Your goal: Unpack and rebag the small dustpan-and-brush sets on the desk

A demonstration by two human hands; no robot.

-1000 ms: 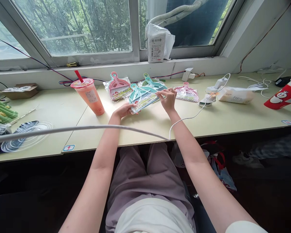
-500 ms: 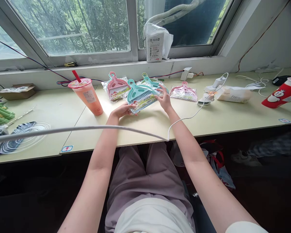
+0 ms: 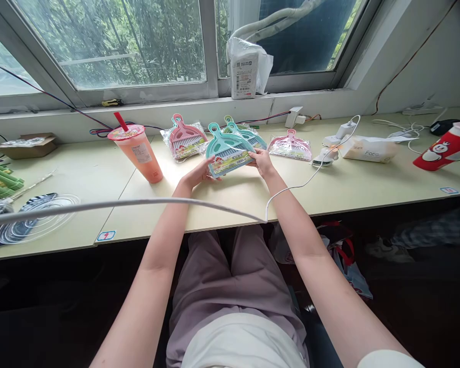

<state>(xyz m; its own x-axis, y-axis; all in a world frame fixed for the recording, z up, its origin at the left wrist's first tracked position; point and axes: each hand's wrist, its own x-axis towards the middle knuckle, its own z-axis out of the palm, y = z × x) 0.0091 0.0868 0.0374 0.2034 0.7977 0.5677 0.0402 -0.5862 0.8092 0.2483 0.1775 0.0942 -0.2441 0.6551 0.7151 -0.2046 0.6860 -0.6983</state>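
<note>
Between my two hands is a teal mini dustpan and brush set (image 3: 227, 149) in a clear wrapper, held tilted above the table. My left hand (image 3: 199, 173) grips its lower left corner, and my right hand (image 3: 261, 161) pinches its right edge. Close behind it lies another teal dustpan set (image 3: 245, 134), partly covered by the held one. To the left rests a pink dustpan set (image 3: 186, 138), wrapped too, with a bit of teal showing at its handle. A second pink set (image 3: 290, 145) lies to the right, beyond my right hand.
A tall orange drink cup (image 3: 140, 153) with a red straw stands left of my hands. A white cable (image 3: 168, 201) crosses in front of my forearms. Rightward are a power plug (image 3: 343, 130), a tissue pack (image 3: 370, 149) and a red cup (image 3: 439, 151). Green bundles (image 3: 2, 179) lie far left.
The held teal set has shifted slightly right and turned more level. My right hand has slid from its upper right side down to the right edge; my left hand has moved a little right.
</note>
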